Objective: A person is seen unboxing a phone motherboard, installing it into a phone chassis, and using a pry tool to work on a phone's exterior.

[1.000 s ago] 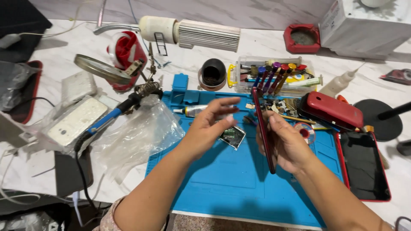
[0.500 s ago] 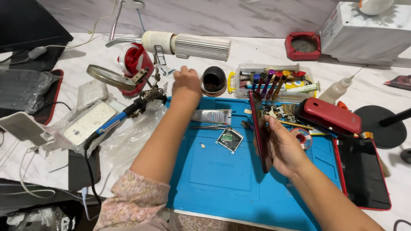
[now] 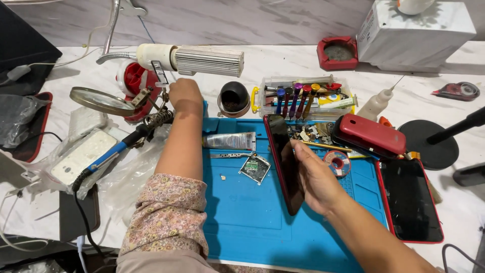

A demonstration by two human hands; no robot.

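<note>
My right hand [image 3: 314,178] holds a dark red-edged phone [image 3: 284,162] upright on its edge over the blue work mat [image 3: 252,222]. My left hand [image 3: 185,96] reaches far left to the soldering-iron stand, beside the coiled holder [image 3: 157,119] and the red stand base [image 3: 132,81]; its fingers are curled and I cannot see whether they grip anything. A small circuit board [image 3: 255,168], tweezers [image 3: 230,155] and a flattened silver tube [image 3: 230,140] lie on the mat between the hands.
A blue-handled soldering iron [image 3: 108,154], a magnifier [image 3: 101,101], a work lamp [image 3: 202,60], a black round pot [image 3: 234,97], a screwdriver tray [image 3: 303,96], a red phone back cover [image 3: 371,134], another red-framed phone [image 3: 410,199], a solder spool [image 3: 337,163] and plastic bags [image 3: 126,177] crowd the table.
My left hand left the phone and reached far left to the soldering stand, going farther over the last half second. My right hand kept the phone on edge, lowering a little.
</note>
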